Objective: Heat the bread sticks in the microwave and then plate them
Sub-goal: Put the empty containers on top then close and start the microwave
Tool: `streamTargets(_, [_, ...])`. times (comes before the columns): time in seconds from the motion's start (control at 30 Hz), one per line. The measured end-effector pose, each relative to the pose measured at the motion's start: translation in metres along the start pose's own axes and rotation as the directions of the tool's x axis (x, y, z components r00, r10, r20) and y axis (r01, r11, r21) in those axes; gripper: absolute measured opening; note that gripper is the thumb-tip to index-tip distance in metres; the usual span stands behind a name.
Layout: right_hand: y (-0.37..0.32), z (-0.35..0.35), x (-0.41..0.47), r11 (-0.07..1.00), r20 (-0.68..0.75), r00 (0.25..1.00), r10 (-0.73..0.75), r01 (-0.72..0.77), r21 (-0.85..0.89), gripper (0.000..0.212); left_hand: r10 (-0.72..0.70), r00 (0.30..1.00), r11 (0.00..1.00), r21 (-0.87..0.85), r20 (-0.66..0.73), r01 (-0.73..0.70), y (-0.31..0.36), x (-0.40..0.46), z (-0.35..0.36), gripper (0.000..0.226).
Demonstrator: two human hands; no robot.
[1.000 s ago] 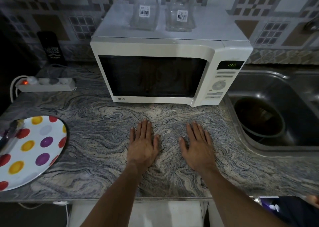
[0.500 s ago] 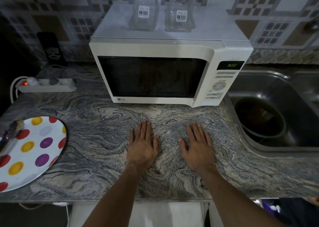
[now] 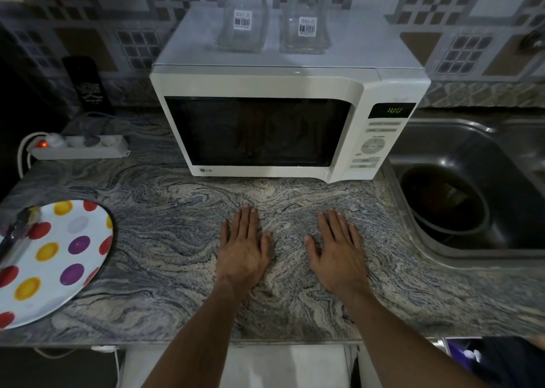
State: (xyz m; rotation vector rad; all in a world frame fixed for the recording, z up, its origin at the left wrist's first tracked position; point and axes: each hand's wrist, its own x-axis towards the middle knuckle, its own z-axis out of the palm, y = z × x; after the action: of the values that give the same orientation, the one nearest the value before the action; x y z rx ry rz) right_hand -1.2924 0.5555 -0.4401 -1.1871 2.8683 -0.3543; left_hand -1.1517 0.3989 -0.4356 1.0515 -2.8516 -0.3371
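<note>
Palms flat on marble countertop (image 3: 165, 240): my left hand (image 3: 241, 250) and right hand (image 3: 339, 253) rest side by side, fingers straight, holding nothing, before white microwave (image 3: 283, 122). Door closed, display lit green; bread sticks not discernible behind dark glass. Spotted plate (image 3: 59, 257) sits far left, near counter edge.
</note>
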Motion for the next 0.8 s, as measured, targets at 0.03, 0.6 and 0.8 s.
streamTargets(0.03, [0.0, -0.0001, 0.0, 1.0, 0.002, 1.0, 0.001, -0.001, 0.003, 0.073, -0.002, 1.0, 1.0, -0.004, 0.001, 0.002, -0.0001, 0.0003, 0.0003, 0.068])
streamTargets(0.6, [0.001, 0.0014, -0.0004, 1.0, -0.003, 1.0, 0.004, -0.004, -0.003, 0.072, 0.002, 1.0, 1.0, -0.016, -0.006, -0.002, -0.0001, 0.0, 0.0002, 0.067])
streamTargets(0.8, [0.001, 0.0038, 0.0011, 1.0, -0.011, 1.0, 0.002, -0.002, -0.002, 0.073, 0.005, 1.0, 1.0, -0.015, -0.007, -0.005, -0.0008, -0.0004, 0.0004, 0.068])
